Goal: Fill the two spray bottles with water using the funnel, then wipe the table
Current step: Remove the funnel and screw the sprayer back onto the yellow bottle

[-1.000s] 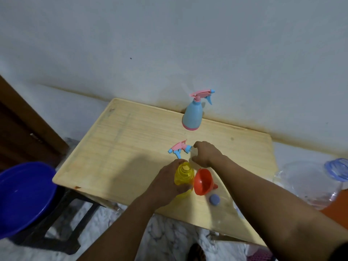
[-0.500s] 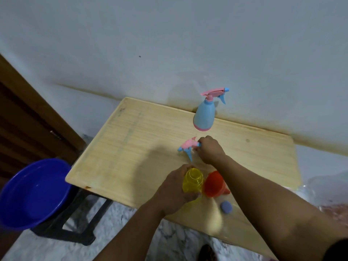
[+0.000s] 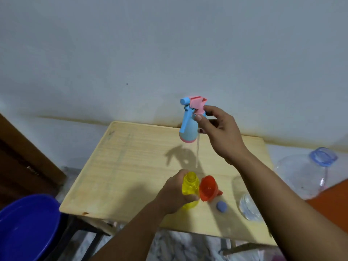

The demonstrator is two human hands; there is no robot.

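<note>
The pink-and-blue spray head that lay on the table a moment ago is now lifted clear, level with the blue spray bottle by the wall. At the near edge the left hand grips the upright yellow spray bottle, its neck open, and the orange funnel lies tipped just to its right. Further right, the right hand pinches the spray head's collar, its dip tube hanging straight down; I judge this hand, once freed, is the nearer one to fetch the funnel.
</note>
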